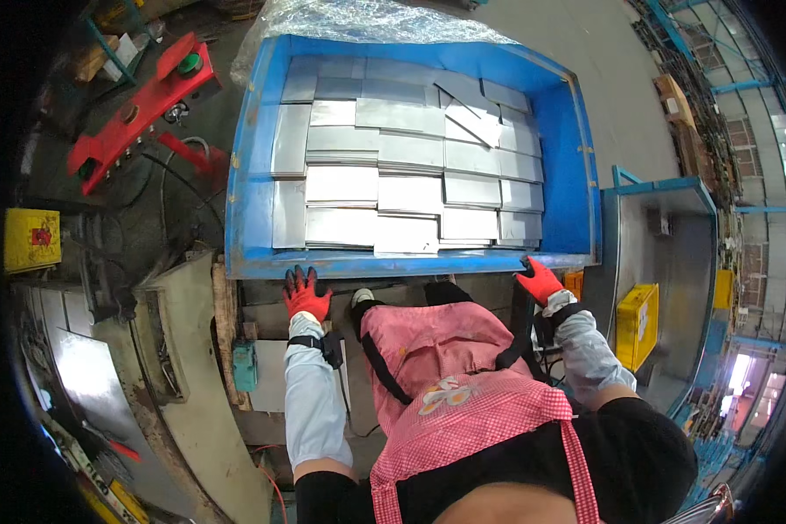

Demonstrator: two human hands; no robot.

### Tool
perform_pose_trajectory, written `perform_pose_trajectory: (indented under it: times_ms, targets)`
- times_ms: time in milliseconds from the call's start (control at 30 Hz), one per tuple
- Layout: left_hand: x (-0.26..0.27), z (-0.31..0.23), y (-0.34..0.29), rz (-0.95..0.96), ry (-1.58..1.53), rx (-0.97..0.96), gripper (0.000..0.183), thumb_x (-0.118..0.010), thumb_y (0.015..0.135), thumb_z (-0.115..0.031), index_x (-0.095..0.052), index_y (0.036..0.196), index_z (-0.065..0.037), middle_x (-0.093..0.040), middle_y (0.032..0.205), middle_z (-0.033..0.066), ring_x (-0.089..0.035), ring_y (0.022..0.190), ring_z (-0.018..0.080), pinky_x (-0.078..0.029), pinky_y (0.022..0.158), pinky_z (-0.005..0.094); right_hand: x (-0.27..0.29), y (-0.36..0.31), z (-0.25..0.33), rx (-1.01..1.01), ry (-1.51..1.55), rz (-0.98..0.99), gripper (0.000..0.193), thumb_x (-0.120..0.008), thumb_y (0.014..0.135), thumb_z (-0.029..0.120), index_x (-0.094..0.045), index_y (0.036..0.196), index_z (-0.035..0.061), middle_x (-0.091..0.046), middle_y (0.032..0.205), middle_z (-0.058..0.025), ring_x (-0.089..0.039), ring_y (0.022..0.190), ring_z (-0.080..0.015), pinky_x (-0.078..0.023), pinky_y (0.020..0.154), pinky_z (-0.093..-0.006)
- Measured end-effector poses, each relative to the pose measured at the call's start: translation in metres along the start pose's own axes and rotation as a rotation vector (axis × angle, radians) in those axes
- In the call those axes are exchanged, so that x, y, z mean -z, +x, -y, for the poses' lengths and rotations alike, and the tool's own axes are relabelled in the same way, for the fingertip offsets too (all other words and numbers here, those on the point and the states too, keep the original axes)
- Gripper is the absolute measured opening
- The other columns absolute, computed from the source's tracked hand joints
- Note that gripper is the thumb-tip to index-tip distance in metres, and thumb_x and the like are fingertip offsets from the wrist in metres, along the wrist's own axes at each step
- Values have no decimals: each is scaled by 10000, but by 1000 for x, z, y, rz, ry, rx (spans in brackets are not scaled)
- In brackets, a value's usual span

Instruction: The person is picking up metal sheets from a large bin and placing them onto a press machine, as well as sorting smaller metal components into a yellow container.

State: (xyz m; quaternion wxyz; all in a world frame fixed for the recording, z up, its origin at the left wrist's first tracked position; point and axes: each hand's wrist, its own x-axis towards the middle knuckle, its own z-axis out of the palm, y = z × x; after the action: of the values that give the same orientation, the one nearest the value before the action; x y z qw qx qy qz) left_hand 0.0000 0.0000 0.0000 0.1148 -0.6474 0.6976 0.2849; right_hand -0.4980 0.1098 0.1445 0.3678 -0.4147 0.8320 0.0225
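Observation:
A large blue metal bin [410,265] stands in front of me, holding rows of stacked flat grey metal plates [410,194]. A few plates near its far right lie askew on top of the others. My left hand [306,295], in a red glove, is at the near rim toward the left corner, fingers spread and nothing in them. Toward the right end of that rim is my right hand [541,283], also red-gloved. Its thumb and fingers look apart and it holds no plate; whether it presses on the rim is hard to tell.
Left of the bin is a red control bar [140,113] with push buttons, above heavy machinery [196,384]. A yellow crate [637,327] sits in a metal cart [664,262] at the right. Clear plastic wrap [367,22] covers something beyond the bin.

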Motion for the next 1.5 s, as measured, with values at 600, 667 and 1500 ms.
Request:
perform_pose_trajectory:
  times_ms: [600, 667, 1500]
  targets:
    - [-112, -335, 41, -522, 142, 257, 431, -480, 802, -382, -541, 1131, -111, -508, 1193, 72, -371, 1188, 271, -168, 1023, 489, -34, 315, -91, 859, -866, 155, 812, -620, 664, 417, -297, 1300, 30, -301, 1331, -161, -232, 1257, -345, -169, 1026, -504]
    - [-117, -346, 52, -499, 181, 316, 417, -459, 810, -390, -559, 1110, -119, -531, 1165, 56, -381, 1179, 248, -154, 1030, 485, -45, 341, -104, 874, -866, 142, 807, -615, 670, 419, -296, 1301, 30, -307, 1328, -160, -237, 1254, -348, -171, 1027, -501]
    - [-111, -354, 78, -433, 159, 276, 335, -583, 725, -256, -600, 1015, -89, -562, 1086, 68, -427, 1127, 279, -193, 1007, 507, -172, 528, -56, 1424, -938, -99, 206, -499, 712, 159, -572, 891, 88, -537, 930, -97, -475, 982, -274, -292, 962, -498]
